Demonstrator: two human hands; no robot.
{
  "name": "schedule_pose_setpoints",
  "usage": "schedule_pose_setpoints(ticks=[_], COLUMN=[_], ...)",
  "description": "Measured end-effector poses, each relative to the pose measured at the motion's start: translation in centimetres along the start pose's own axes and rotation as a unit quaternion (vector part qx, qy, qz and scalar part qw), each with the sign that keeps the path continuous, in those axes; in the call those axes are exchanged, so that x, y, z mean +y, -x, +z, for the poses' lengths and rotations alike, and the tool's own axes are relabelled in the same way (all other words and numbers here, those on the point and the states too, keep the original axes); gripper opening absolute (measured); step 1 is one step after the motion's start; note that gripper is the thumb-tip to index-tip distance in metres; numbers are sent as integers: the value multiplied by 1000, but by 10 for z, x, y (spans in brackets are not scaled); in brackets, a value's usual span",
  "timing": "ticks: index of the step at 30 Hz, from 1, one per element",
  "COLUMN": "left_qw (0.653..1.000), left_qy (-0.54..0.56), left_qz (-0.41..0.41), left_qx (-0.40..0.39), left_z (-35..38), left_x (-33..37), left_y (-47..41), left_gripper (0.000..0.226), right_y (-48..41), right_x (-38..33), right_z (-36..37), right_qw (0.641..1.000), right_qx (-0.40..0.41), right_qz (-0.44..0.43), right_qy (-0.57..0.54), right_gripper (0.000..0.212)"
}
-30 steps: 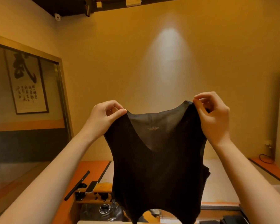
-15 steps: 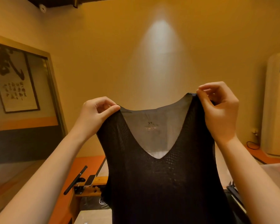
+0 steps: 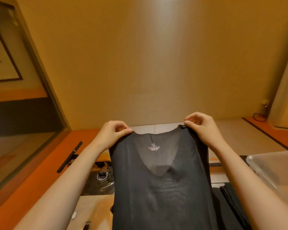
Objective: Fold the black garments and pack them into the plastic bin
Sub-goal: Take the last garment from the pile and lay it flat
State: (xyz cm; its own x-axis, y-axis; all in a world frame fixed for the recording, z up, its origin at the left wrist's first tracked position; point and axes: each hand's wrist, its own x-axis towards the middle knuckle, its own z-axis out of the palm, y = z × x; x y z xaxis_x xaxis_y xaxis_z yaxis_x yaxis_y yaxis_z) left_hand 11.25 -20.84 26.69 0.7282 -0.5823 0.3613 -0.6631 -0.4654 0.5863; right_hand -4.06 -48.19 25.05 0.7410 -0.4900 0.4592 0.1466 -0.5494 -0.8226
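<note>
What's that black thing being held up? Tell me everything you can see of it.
It is a black sleeveless top with a deep V-neck, of thin, see-through knit. A pale XL size print sits inside the back neckline. It hangs spread out, front toward the camera, its hem below the frame. The left hand and right hand each pinch one shoulder strap.
</note>
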Motion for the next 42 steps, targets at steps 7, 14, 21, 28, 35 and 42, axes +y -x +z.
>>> schedule_pose_setpoints(ticks=[7,14,21,28,35,42], left_qw=[976,950,949,938,949,939], left_qy=[-120,-199,-193,-230,-199,-258], left_qz=[-147,-159,-181,-167,-210,-154], left_qx=[-108,-181,-172,-197,-125,-166], left_z=[124,250,293,294,265,259], left_x=[-109,-157,-153,-155,-150,-150], left_y=[-66,96,300,335,339,379], left_gripper=[44,67,71,68,64,64], right_y=[-50,118,314,351,353,391], right_x=[152,219,242,247,230,234], right_z=[96,152,139,134,114,87], right_qw=[978,939,883,864,855,843], right_qx=[-29,-186,-279,-287,-243,-242], right_qz=[206,108,62,110,152,172], right_qy=[33,268,373,399,431,448], right_gripper=[31,48,58,57,57,58])
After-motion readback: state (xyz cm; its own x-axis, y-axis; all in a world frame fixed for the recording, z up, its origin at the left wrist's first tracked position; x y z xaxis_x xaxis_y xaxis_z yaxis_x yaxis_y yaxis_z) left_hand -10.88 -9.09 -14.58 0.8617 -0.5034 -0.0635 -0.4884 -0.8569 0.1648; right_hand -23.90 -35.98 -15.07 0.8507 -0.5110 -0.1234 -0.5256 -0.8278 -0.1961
